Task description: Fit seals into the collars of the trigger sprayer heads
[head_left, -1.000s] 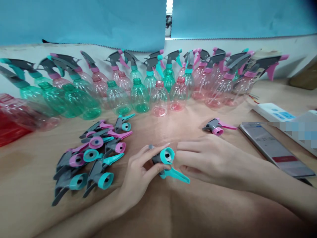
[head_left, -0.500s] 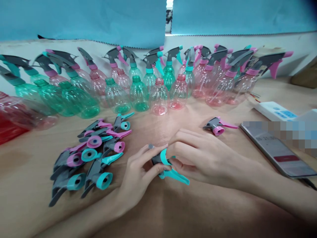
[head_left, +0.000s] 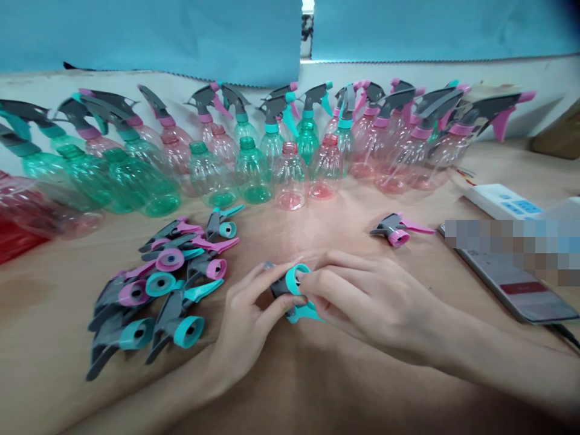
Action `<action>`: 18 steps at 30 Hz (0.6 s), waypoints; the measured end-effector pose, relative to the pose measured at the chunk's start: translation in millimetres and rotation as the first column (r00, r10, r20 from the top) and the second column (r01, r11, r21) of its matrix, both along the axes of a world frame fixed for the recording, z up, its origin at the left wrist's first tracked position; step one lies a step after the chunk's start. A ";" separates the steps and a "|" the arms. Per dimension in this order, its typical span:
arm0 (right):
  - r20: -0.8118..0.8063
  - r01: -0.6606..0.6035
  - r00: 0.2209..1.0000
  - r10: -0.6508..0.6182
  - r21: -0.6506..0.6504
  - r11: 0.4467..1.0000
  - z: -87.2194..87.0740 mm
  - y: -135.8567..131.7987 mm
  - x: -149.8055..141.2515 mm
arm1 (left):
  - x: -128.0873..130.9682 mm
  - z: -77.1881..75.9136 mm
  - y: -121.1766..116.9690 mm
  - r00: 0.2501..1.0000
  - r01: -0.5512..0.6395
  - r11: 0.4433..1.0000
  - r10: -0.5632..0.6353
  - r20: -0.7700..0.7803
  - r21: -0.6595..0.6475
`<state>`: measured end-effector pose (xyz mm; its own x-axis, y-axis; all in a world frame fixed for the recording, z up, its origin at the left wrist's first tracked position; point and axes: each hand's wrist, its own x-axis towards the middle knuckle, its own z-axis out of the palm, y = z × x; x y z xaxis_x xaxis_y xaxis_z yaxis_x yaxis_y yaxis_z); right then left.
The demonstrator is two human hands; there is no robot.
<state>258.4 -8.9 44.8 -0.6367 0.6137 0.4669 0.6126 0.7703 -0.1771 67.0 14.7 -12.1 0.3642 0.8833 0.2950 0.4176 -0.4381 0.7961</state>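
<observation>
A trigger sprayer head (head_left: pixel 298 280) with a grey body, turquoise collar and turquoise trigger is in my left hand (head_left: pixel 249 314), gripped between thumb and fingers. Its open collar faces up and toward my right hand (head_left: pixel 371 302). That hand is closed in a pinch, fingertips at the collar's mouth; whatever they hold, if anything, is hidden. To the left lies a pile of sprayer heads (head_left: pixel 188 331) with turquoise or pink collars. One pink-collared sprayer head (head_left: pixel 399 237) lies apart, beyond my right hand.
Several open-necked bottles (head_left: pixel 290 181), green and pink, stand across the table, with bottles wearing sprayer heads (head_left: pixel 272 142) behind them. On the right are a phone (head_left: pixel 521 290), a cable and a white power strip (head_left: pixel 498 202). A red bag (head_left: pixel 20 232) sits at far left.
My right hand has shifted slightly lower, its fingertips now at the collar's mouth rather than over its side. More of the turquoise collar shows, and the sprayer head has moved slightly left.
</observation>
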 end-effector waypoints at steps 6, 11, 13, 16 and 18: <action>-0.107 0.065 0.993 -0.059 0.058 0.996 -2.8 1.6 0.3 | -0.8 -0.3 -1.3 1.000 0.027 0.999 -0.027 -0.008 0.035; -0.261 0.253 0.926 -0.273 -0.110 0.961 10.4 5.3 11.4 | -2.2 -2.4 -1.7 0.995 0.096 0.995 -0.095 -0.020 0.037; -0.331 0.235 0.895 -0.299 -0.219 0.947 18.3 4.9 14.6 | -1.6 -2.2 -1.2 0.997 0.074 0.997 -0.075 -0.016 -0.007; -0.378 0.120 0.879 -0.293 -0.419 0.900 26.3 5.7 18.7 | -0.5 -1.7 -0.2 0.997 0.071 0.996 -0.071 0.013 -0.052; -0.386 0.010 0.882 -0.272 -0.561 0.828 27.3 8.7 21.6 | -0.3 -1.9 0.3 0.996 0.085 0.994 -0.083 0.023 -0.067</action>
<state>280.0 -0.1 72.1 -0.3346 0.9104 0.2433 0.4642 0.3839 -0.7982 66.7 15.1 -14.0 0.4326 0.8680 0.2437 0.3650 -0.4158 0.8330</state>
